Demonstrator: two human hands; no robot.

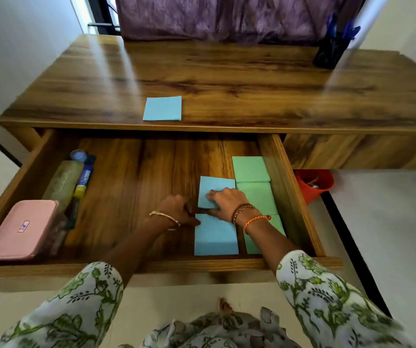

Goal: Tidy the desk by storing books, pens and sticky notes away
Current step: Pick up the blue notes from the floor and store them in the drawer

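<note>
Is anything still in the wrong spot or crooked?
Yes. One blue sticky pad still lies on the desk top, outside the drawer. Inside, the blue pad under the right hand sits slightly tilted, not lined up with the green pads.

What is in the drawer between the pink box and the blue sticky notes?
In the head view, only bare wooden drawer floor lies between the pink box and the blue sticky notes; the left hand reaches in by the notes.
</note>
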